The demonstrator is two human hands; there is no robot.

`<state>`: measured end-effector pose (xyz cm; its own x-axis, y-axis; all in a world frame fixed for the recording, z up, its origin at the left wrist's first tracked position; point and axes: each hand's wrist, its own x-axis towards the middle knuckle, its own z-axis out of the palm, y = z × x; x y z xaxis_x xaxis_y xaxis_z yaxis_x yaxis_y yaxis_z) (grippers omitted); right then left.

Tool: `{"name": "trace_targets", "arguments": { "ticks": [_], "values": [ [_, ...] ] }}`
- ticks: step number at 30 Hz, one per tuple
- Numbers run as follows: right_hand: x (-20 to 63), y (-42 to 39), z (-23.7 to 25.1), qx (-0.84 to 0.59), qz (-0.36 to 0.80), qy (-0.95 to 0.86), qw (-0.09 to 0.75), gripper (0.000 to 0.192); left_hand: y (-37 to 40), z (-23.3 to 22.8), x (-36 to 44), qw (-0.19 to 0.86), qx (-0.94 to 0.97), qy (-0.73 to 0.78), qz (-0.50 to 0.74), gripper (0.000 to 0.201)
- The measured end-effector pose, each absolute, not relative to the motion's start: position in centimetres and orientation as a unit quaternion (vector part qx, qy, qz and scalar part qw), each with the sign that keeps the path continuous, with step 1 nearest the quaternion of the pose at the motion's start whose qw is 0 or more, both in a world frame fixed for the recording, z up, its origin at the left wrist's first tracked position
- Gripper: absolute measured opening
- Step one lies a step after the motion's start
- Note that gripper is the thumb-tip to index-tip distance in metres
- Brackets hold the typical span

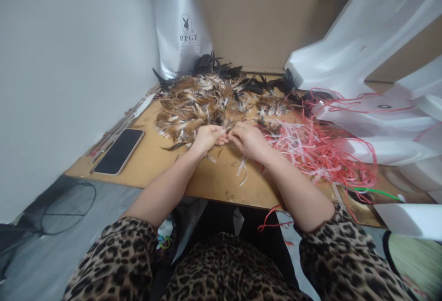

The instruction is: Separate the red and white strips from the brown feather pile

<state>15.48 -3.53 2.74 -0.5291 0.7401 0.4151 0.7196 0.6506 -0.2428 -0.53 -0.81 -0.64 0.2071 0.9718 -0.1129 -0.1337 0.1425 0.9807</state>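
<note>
The feather pile [207, 103] is taken as the landmark on the desk [214, 181]. At its near edge the left hand [206, 138] and right hand [249, 141] are brought together, fingers [223, 131] pinched shut on a small tuft of feathers [228, 128] held between them. Its long axis cannot be told. Both hands are equally near. Red and white strips [311, 149] are heaped right of the pile; a phone [119, 151] is laid left of it.

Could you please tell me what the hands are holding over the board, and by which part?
Both the left hand and right hand pinch something small, likely feathers, at their fingertips; the exact part cannot be told.
</note>
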Motion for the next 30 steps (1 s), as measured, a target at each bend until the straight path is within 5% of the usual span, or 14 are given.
{"name": "trace_targets", "arguments": {
  "ticks": [6,13,16,23,30],
  "values": [
    [16.1,-3.5,3.9,-0.379,-0.040,-0.900,0.213,0.023,-1.7,-0.7,-0.3,0.540,0.646,0.433,0.320,0.013],
    [18.9,-2.1,3.7,-0.375,0.336,-0.811,0.298,0.018,-2.9,-0.1,-0.2,0.555,0.697,0.337,0.305,0.015],
    [19.3,-1.8,3.2,-0.380,0.412,-0.759,0.333,0.019,-2.9,0.3,-0.1,0.596,0.648,0.322,0.349,0.021],
    [17.7,-1.3,1.7,-0.413,0.385,-0.731,0.383,0.023,-1.8,-0.2,0.1,0.654,0.483,0.362,0.456,0.026],
    [15.9,-2.5,1.7,-0.442,0.097,-0.829,0.328,0.019,-1.3,-1.0,0.1,0.652,0.447,0.413,0.453,0.015]
  ]
}}
